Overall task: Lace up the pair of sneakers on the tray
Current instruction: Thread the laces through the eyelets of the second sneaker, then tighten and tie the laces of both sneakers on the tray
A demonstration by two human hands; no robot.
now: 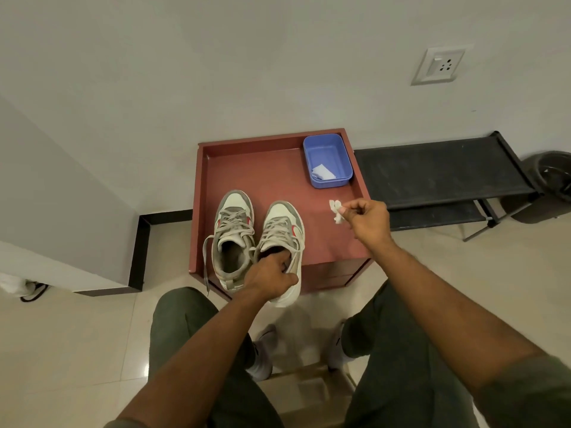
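Two grey-and-white sneakers stand side by side at the six-o'clock edge of the red tray, toes toward twelve, so each shoe's long axis runs straight away from the person. The left hand is closed on the collar of the right-side sneaker, fingers tucked into its opening, which makes it the nearer hand for steadying that shoe. The left-side sneaker sits just beside it at nine o'clock, a loose lace end trailing over the tray's near edge. The right hand hovers at about two o'clock from the shoes, pinching a small crumpled white scrap (paper or tissue, I cannot tell which). It probably belongs in the blue tub at twelve to one o'clock from that hand. No brand or writing is legible; only a red side mark shows on each shoe.
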